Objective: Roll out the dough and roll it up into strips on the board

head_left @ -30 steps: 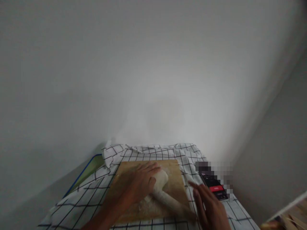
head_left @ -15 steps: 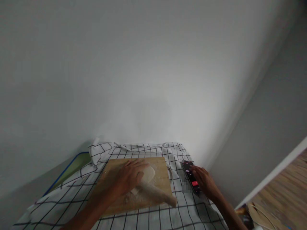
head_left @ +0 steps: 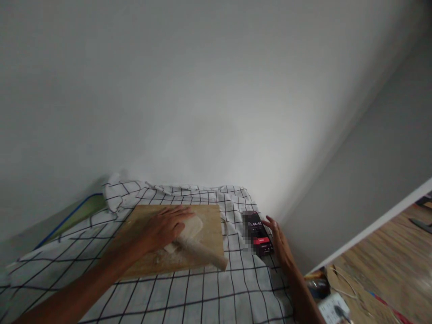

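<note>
My left hand [head_left: 164, 228] lies with its fingers stretched out over a flat round of pale dough [head_left: 193, 226]. Part of the dough is hidden under the fingers and palm. Close below that hand, a wooden rolling pin [head_left: 204, 254] lies slanted across the wooden board [head_left: 211, 216], its right end at the board's front corner. A phone [head_left: 259, 234] with a running timer on its screen rests on the cloth to the right. My right hand [head_left: 279, 240] is at the phone's right edge, fingers apart and nothing held; whether it touches the phone, I cannot tell.
A white cloth with black checks [head_left: 189, 297] covers the table. Behind stands a grey wall [head_left: 202, 112]. A green panel with a blue edge [head_left: 79, 218] shows at the left. On the floor at right are a white power strip [head_left: 332, 308] and cables [head_left: 347, 283].
My right hand has moved off the phone's screen to its right side. My left hand stays on the dough. The whole view has shifted, so everything sits a little higher and further left.
</note>
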A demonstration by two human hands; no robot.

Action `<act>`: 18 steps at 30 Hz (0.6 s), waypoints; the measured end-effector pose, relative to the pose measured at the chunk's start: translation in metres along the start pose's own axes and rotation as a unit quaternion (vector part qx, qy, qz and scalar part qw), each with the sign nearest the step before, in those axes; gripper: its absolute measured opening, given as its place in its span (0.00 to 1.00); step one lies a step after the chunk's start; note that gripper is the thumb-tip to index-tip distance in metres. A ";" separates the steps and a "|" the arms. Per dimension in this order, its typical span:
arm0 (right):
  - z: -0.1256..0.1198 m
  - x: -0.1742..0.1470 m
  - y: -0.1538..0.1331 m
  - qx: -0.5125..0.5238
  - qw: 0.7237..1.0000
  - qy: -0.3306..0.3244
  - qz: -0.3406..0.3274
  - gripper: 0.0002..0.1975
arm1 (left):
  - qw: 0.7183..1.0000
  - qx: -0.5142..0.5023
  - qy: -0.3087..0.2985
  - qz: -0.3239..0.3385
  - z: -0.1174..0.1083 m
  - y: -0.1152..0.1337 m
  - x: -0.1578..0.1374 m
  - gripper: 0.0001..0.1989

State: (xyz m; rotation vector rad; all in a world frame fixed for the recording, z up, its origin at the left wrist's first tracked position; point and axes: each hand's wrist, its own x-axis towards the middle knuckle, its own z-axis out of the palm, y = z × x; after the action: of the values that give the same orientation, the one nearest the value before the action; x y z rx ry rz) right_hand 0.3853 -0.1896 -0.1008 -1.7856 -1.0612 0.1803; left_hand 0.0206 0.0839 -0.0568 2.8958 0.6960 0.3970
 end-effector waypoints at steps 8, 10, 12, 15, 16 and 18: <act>0.025 0.053 -0.032 -0.121 0.981 -0.142 -0.062 0.37 | 1.000 0.006 0.012 0.016 0.003 -0.005 0.000 0.26; 0.029 0.055 -0.032 -0.146 0.975 -0.155 -0.063 0.36 | 1.000 0.004 0.006 0.010 0.004 -0.006 0.001 0.26; 0.027 0.049 -0.030 -0.139 0.976 -0.152 -0.067 0.35 | 1.000 0.002 0.000 0.002 0.005 -0.005 0.002 0.26; 0.015 0.030 -0.025 -0.074 0.987 -0.125 -0.065 0.35 | 1.000 -0.005 -0.006 -0.009 0.004 -0.003 0.003 0.27; 0.011 0.022 -0.024 -0.047 0.992 -0.106 -0.056 0.35 | 1.000 -0.007 -0.006 -0.010 0.003 -0.002 0.003 0.27; 0.003 0.010 -0.020 0.000 0.998 -0.057 -0.031 0.35 | 1.000 -0.015 -0.002 -0.005 0.001 -0.002 0.002 0.27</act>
State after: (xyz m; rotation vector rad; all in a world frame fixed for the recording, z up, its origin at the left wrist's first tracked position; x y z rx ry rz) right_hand 0.3781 -0.1781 -0.0832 -1.7576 -1.1969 0.2468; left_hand 0.0220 0.0865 -0.0577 2.8638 0.6982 0.3957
